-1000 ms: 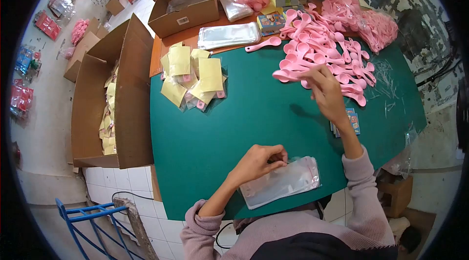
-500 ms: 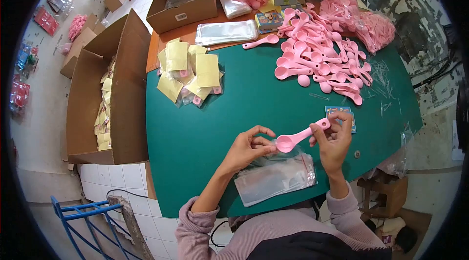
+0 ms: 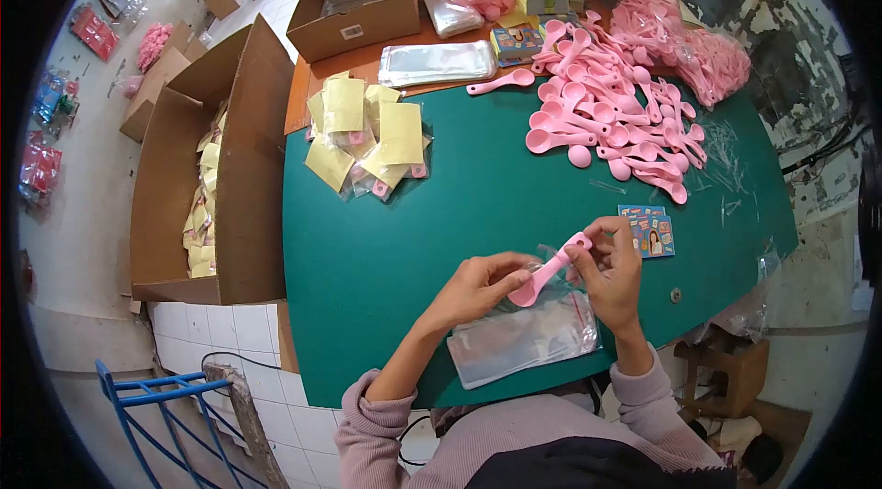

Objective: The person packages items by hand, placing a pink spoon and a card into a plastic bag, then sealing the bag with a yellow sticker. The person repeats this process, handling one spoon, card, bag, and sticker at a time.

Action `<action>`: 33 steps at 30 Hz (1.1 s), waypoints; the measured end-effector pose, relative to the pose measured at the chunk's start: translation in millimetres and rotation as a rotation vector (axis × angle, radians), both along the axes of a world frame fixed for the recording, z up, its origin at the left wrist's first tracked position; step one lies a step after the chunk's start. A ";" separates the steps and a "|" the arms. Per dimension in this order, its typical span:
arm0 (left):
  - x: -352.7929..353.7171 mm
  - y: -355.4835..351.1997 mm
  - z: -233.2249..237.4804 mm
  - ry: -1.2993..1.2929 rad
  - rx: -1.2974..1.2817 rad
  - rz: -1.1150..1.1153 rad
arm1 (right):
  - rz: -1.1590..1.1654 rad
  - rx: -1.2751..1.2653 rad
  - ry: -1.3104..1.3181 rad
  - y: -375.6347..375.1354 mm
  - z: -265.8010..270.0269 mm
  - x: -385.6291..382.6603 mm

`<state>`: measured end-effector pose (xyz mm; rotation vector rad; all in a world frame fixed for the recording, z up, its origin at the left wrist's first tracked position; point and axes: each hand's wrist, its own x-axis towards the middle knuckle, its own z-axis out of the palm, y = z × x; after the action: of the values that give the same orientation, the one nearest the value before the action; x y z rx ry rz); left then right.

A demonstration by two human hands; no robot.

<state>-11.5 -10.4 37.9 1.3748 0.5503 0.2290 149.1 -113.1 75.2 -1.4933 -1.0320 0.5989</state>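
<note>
A pink measuring spoon (image 3: 544, 279) is held over the green table by my right hand (image 3: 608, 273), whose thumb and fingers pinch the handle near its hole. My left hand (image 3: 482, 289) is closed at the bowl end, its fingers around the edge of a clear plastic bag that is hard to make out. Under both hands lies a stack of clear plastic bags (image 3: 524, 342). Small printed cards (image 3: 654, 236) rest just beyond my right hand.
Loose pink spoons (image 3: 611, 112) are heaped at the back right. Packed bags with yellow cards (image 3: 400, 134) lie at the back left. A large open carton (image 3: 248, 168) stands left of the table (image 3: 367, 250). A blue metal frame (image 3: 161, 388) is at lower left.
The spoon has tilted more steeply, its bowl lower and close to my left fingers. My right hand has moved slightly left, and more of the printed cards shows.
</note>
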 end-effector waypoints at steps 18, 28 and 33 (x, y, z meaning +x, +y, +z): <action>-19.3 21.6 34.1 -0.241 -0.089 0.202 | -0.396 -0.422 -0.617 -45.8 -20.7 94.8; -7.5 22.8 37.8 -0.098 -0.086 0.052 | -0.586 -0.435 -0.542 -54.1 -6.1 101.4; 1.0 18.7 35.6 -0.055 -0.075 -0.022 | -0.528 -0.427 -0.802 -45.1 1.9 105.2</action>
<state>-10.4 8.3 73.5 1.2975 0.4934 0.2261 254.3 -158.2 77.1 -2.3741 -1.0518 -0.2117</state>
